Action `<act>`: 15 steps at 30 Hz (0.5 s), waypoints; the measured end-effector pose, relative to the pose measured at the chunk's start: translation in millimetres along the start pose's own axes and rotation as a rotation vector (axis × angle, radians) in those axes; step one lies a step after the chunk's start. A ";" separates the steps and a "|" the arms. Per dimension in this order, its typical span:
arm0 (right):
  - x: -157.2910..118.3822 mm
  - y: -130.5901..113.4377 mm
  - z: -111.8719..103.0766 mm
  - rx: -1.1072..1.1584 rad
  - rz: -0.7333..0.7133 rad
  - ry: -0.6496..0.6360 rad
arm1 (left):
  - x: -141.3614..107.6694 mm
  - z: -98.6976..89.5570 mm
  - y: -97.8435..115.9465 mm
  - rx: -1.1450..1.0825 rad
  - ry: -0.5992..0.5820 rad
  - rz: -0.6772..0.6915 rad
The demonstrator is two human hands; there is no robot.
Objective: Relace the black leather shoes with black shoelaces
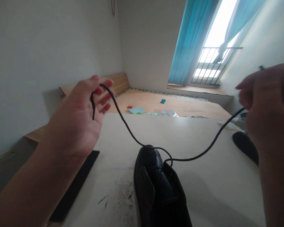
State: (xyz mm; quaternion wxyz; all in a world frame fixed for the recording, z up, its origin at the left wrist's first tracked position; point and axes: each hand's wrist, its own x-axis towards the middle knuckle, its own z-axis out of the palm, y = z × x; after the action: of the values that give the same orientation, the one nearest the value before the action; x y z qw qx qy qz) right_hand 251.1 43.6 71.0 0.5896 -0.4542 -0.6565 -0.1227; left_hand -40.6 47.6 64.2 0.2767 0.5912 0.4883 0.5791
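Observation:
A black leather shoe (pixel 153 186) stands on the white table, toe pointing away from me. One dark shoelace (pixel 123 118) runs through an eyelet on the shoe's right flap; the left flap's holes have no lace in them. My left hand (pixel 85 110), raised at the left, pinches the lace near one end between thumb and fingers, and the short tip hangs over the palm. At the right my right hand (pixel 267 91) is closed on the lace's other part, with a dark tip poking out above the fingers. Between shoe and hands the lace hangs in two loose curves.
The white table (pixel 194 135) has dark scuffs left of the shoe. A long black flat strip (pixel 75 186) lies along its left side. Another black shoe (pixel 245 146) is partly behind my right wrist. Beyond is a wooden bed board (pixel 191 105) with small packets.

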 end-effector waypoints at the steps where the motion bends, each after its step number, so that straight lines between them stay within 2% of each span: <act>1: -4.9 -9.3 6.6 0.127 0.049 -0.080 | -4.1 5.2 0.1 -0.202 0.053 -0.039; 2: -10.5 -18.5 13.7 0.258 0.112 -0.205 | -8.6 10.5 -0.2 -0.353 0.042 -0.097; 3: -16.6 -27.4 20.9 0.377 0.184 -0.378 | -13.1 15.4 -0.9 -0.406 0.000 -0.126; 5: -29.5 -43.0 34.8 0.533 0.313 -0.737 | -21.5 22.7 -3.2 -0.342 -0.159 -0.130; 7: -41.1 -54.2 45.9 0.628 0.381 -0.970 | -27.6 25.3 -4.7 -0.200 -0.381 -0.107; 9: -49.0 -59.7 52.9 0.741 0.408 -1.103 | -30.9 22.9 -4.1 -0.066 -0.546 -0.095; 10: -51.2 -60.2 55.0 0.805 0.419 -1.148 | -31.7 20.5 -2.9 0.001 -0.576 -0.078; 13: -52.1 -56.2 57.3 0.968 0.479 -1.247 | -32.7 12.5 2.1 0.204 -0.488 0.044; 15: -51.0 -52.9 57.7 0.988 0.557 -1.281 | -33.5 8.9 4.7 0.311 -0.451 0.162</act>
State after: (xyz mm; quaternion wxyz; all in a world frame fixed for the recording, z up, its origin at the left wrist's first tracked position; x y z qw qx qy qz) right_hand 168.2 31.3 29.8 0.2437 -0.2716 -0.7056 0.6075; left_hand -25.9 17.9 52.9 0.2370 0.7777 0.4485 0.3714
